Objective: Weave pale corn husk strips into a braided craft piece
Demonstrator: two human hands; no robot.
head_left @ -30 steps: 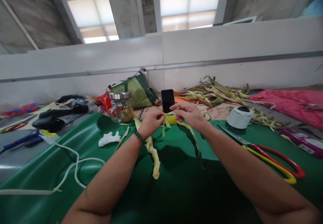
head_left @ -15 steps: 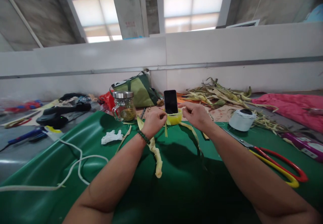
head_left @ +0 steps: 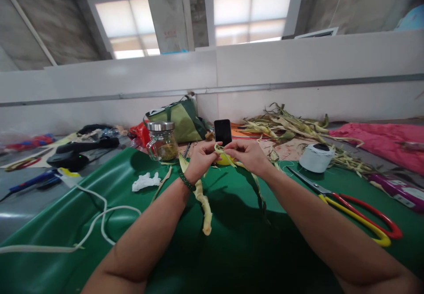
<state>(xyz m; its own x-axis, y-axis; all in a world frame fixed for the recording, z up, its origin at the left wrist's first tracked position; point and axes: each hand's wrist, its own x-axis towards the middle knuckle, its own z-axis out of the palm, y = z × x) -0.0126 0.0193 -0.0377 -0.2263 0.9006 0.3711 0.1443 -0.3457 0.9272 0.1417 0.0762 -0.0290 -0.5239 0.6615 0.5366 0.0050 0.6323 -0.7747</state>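
Observation:
My left hand (head_left: pixel 200 160), with a dark beaded bracelet at the wrist, pinches a pale green strip of plant husk (head_left: pixel 220 150). Close on its right, my right hand (head_left: pixel 251 156) has thumb and fingertips together on the same strip, which curls between the two hands. Just behind and below the fingers, a yellow bowl (head_left: pixel 224 160) is partly hidden. A dark-screened phone (head_left: pixel 222 131) stands upright past it. Under my left wrist lies a thick, pale twisted husk piece (head_left: pixel 204 203). A longer dry strip (head_left: pixel 259 192) hangs below my right hand.
Red-and-yellow-handled scissors (head_left: pixel 361 216) and a white thread spool (head_left: pixel 316 158) lie right. A glass jar (head_left: pixel 167 146), crumpled white tissue (head_left: pixel 145 181) and white cable (head_left: pixel 92 223) are left. Husks (head_left: pixel 288 124) pile behind on the green sheet's (head_left: pixel 238 250) far side.
My right hand has moved left, from beside the bowl to the husk strip at my left fingertips. The strip now curls up between both hands, in front of the bowl.

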